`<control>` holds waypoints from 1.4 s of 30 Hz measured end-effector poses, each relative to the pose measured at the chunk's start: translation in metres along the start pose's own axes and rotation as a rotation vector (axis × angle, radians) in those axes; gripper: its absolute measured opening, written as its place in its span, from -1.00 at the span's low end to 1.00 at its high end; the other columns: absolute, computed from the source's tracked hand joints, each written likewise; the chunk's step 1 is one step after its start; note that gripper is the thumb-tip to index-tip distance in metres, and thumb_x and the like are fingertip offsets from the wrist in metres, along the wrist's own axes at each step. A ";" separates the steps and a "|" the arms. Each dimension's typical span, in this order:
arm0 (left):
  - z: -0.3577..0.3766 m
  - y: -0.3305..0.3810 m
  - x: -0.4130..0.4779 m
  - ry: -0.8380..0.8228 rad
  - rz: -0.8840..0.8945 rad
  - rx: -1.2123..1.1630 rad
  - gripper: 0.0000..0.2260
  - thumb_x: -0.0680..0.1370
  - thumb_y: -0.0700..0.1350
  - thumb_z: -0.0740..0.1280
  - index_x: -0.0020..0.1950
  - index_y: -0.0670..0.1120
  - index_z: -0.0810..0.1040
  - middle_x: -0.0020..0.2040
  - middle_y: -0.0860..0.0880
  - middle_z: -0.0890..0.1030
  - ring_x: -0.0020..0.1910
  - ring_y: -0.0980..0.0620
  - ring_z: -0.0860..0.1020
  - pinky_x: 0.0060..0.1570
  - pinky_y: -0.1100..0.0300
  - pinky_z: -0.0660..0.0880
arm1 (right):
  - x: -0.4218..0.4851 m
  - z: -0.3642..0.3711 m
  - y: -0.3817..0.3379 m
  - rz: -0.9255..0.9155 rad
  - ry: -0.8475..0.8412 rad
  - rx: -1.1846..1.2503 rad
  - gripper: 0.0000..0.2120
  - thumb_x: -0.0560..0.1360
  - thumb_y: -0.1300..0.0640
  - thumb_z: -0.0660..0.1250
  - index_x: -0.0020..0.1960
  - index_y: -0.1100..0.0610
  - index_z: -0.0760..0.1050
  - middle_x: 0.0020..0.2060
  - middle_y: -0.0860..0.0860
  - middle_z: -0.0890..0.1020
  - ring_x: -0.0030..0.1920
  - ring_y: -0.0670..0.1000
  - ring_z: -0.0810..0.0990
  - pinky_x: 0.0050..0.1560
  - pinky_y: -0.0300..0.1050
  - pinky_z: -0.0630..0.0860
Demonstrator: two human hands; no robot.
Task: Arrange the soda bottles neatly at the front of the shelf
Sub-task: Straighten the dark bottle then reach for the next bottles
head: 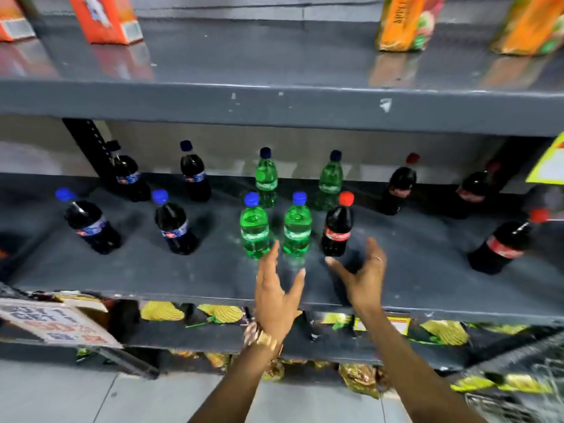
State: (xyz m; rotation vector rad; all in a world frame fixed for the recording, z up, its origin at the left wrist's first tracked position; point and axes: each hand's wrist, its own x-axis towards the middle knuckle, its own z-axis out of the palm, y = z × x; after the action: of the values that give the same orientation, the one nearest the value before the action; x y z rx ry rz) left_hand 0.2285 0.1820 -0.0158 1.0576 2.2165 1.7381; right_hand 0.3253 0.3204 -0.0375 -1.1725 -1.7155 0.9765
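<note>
Soda bottles stand scattered on the dark grey middle shelf [152, 276]. Two green bottles [254, 230] [297, 228] stand side by side near the middle, with a red-capped cola bottle [337, 228] just right of them. Two more green bottles [266, 178] stand behind. Dark blue-capped bottles [174, 224] stand to the left, and other red-capped cola bottles [503, 242] to the right. My left hand [276, 288] is open, fingertips close in front of the two green bottles. My right hand [363, 273] is open too, just in front of the cola bottle, holding nothing.
The shelf above [274, 108] overhangs the bottles and carries orange juice cartons [406, 22] and red boxes [105, 19]. Snack packets [161, 311] fill the shelf below. A cardboard sign [58, 325] leans at lower left. A yellow tag [549, 163] hangs at right.
</note>
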 end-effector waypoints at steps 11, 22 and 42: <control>0.056 -0.013 0.045 0.041 -0.181 0.148 -0.50 0.43 -0.11 0.45 0.25 -0.32 0.41 0.19 -0.31 0.55 0.18 -0.28 0.51 0.20 -0.17 0.46 | 0.022 -0.022 0.012 -0.043 -0.126 0.048 -0.50 0.23 0.08 0.61 0.08 0.14 0.51 -0.04 0.07 0.67 0.00 0.04 0.62 0.01 -0.07 0.53; 0.116 0.015 0.025 -0.046 -0.133 0.176 -0.58 0.35 0.02 0.50 0.09 -0.15 0.50 0.02 -0.11 0.51 0.01 -0.13 0.53 0.03 0.09 0.44 | 0.055 -0.118 0.057 0.015 0.078 0.000 -0.46 0.26 0.02 0.59 0.15 0.15 0.48 -0.05 0.00 0.60 -0.05 -0.02 0.54 -0.04 -0.16 0.41; 0.123 0.013 0.026 0.028 -0.147 0.244 -0.58 0.36 -0.01 0.51 0.08 -0.20 0.51 -0.05 -0.19 0.62 -0.01 -0.19 0.49 0.11 -0.04 0.39 | 0.063 -0.115 0.075 -0.027 0.003 -0.016 -0.45 0.28 -0.02 0.56 0.18 0.11 0.49 -0.08 -0.08 0.60 -0.05 -0.10 0.56 -0.11 -0.49 0.37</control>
State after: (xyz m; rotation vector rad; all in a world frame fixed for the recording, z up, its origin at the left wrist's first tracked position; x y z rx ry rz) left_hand 0.2763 0.2970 -0.0362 0.8907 2.5027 1.4603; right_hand 0.4400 0.4169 -0.0515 -1.1578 -1.7354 0.9465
